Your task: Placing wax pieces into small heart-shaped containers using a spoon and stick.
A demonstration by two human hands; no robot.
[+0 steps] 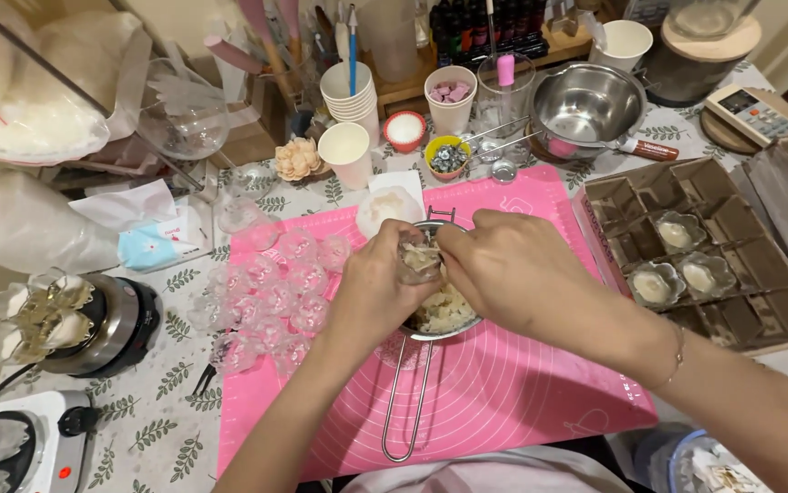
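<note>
**Both hands on a small clear cup over the metal pot**

Head view. The left hand (377, 290) and right hand (503, 267) meet over the middle of the pink mat (503, 393). Between them sits a small clear cup (419, 258) holding a pale, waxy lump. Left fingers curl closed around the cup's side; right fingers pinch down at its rim. Both hands are closed on the cup, with no open palm showing.

Directly beneath the cup is a small metal pot (444, 315) containing pale waxy pieces; its long wire handle (405, 402) runs toward the person across the mat. Whether the cup touches the pot cannot be told.

Left of the hands, a cluster of clear cups (271, 297) covers the mat's left edge. To the right, a cardboard box (731, 219) with dividers holds three filled cups (677, 265) with white centres.

Behind the mat: a steel bowl (588, 102), a stack of paper cups (350, 96), a single paper cup (346, 151), a small red dish (404, 131) and a yellow dish (448, 155). At lower left stands a white hot plate (24, 438), with a round black appliance (115, 324) just behind it.
</note>
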